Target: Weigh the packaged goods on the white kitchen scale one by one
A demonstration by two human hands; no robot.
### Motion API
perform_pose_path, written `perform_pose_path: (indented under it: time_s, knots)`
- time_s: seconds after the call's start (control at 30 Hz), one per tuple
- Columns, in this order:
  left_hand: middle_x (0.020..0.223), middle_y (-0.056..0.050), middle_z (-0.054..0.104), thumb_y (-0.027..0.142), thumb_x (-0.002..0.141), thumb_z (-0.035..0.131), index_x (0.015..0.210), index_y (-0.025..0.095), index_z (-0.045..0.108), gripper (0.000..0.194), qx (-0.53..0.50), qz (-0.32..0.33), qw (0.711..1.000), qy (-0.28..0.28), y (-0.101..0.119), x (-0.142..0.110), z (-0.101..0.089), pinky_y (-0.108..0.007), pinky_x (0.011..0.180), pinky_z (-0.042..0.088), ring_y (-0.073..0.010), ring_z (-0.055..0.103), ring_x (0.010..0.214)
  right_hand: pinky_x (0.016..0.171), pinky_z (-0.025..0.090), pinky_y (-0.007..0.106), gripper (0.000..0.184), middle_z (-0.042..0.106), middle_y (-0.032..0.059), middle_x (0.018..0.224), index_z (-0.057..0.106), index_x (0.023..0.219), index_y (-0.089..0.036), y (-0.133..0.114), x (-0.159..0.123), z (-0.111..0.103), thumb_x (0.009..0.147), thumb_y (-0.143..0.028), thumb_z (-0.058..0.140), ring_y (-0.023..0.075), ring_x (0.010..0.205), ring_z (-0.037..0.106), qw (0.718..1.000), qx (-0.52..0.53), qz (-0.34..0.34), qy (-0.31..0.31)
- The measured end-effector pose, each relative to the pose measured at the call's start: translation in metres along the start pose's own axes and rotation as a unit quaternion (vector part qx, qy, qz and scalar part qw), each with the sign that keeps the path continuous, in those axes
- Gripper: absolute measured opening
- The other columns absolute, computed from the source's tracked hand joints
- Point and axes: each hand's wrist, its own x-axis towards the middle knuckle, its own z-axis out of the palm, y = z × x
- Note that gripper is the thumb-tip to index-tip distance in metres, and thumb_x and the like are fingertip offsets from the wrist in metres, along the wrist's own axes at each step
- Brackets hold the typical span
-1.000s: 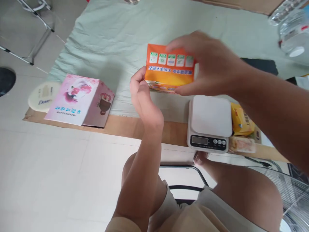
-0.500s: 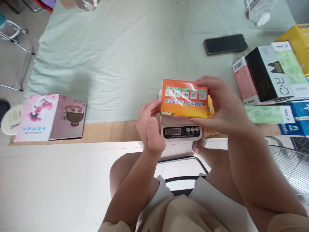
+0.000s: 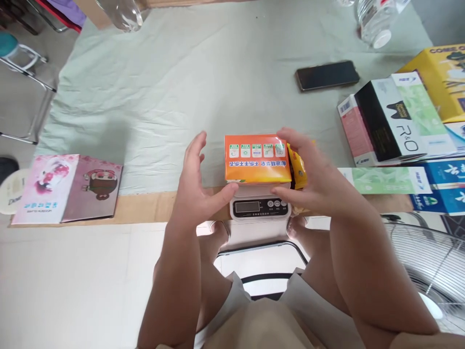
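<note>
An orange and yellow soap box with printed labels lies flat on a white digital kitchen scale. The scale's buttons and dark display face me; I cannot make out any reading. My left hand is open to the left of the box, fingers raised and thumb stretched toward its near corner. Around the box's right end, my right hand is spread, fingertips at the far corner and thumb at the near edge; light contact cannot be ruled out. A yellow packet sits between box and right palm, partly hidden.
A pink box stands at the table's left. A phone lies beyond my right hand. Cartons and a yellow box crowd the right side. Plastic bottles stand far back. A fan is below the right edge.
The soap box has come down onto the scale. My left hand has drawn away from it to the left and opened. My right hand's grip has loosened around its end.
</note>
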Motion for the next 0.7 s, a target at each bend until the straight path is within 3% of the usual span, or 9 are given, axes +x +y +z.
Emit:
perform_pose_path:
  time_s: [0.1, 0.27, 0.43, 0.57, 0.7]
  knots:
    - [0.166, -0.013, 0.049, 0.048, 0.058, 0.102, 0.154, 0.035, 0.051, 0.111, -0.033, -0.036, 0.998, -0.05, 0.003, 0.012, 0.003, -0.059, 0.132, 0.036, -0.0417, 0.04, 0.161, 0.119, 0.053, 0.059, 0.079, 0.054, 0.0101, 0.163, 0.04, 0.158, -0.034, -0.002, 0.0, 0.003, 0.085, -0.029, 0.07, 0.0343, 0.151, 0.053, 1.0, 0.004, 0.014, -0.008]
    - [0.149, -0.013, 0.063, 0.04, 0.048, 0.107, 0.155, 0.036, 0.053, 0.119, -0.031, -0.047, 0.995, -0.087, 0.012, 0.024, 0.004, -0.066, 0.119, 0.052, -0.044, 0.054, 0.147, 0.122, 0.046, 0.066, 0.066, 0.045, 0.0182, 0.168, 0.047, 0.153, -0.026, 0.002, -0.001, 0.014, 0.089, -0.03, 0.059, 0.0375, 0.163, 0.037, 1.0, 0.013, 0.016, -0.004]
    - [0.151, -0.008, 0.06, 0.045, 0.044, 0.107, 0.151, 0.043, 0.059, 0.116, 0.045, -0.003, 0.997, -0.069, 0.033, 0.015, 0.009, -0.059, 0.104, 0.065, -0.0435, 0.054, 0.146, 0.124, 0.045, 0.062, 0.064, 0.041, 0.0161, 0.171, 0.051, 0.149, -0.03, 0.006, -0.018, 0.002, 0.085, -0.026, 0.06, 0.0345, 0.166, 0.032, 0.999, 0.049, -0.012, 0.014]
    - [0.142, -0.006, 0.061, 0.05, 0.048, 0.106, 0.148, 0.045, 0.063, 0.109, 0.06, 0.062, 0.993, -0.076, 0.054, 0.02, 0.042, -0.05, 0.088, 0.071, -0.039, 0.058, 0.137, 0.128, 0.045, 0.054, 0.067, 0.043, 0.0098, 0.171, 0.049, 0.147, -0.034, 0.008, -0.037, -0.033, 0.083, -0.018, 0.06, 0.0284, 0.164, 0.036, 0.994, 0.065, -0.024, 0.079]
    - [0.136, -0.007, 0.062, 0.05, 0.044, 0.108, 0.135, 0.036, 0.072, 0.1, 0.052, 0.068, 0.992, -0.093, 0.08, 0.056, 0.089, -0.054, 0.087, 0.07, -0.0408, 0.057, 0.133, 0.126, 0.051, 0.048, 0.062, 0.049, 0.0062, 0.166, 0.045, 0.149, -0.035, 0.019, -0.047, -0.067, 0.09, -0.016, 0.054, 0.0226, 0.159, 0.044, 0.984, 0.086, -0.001, 0.155]
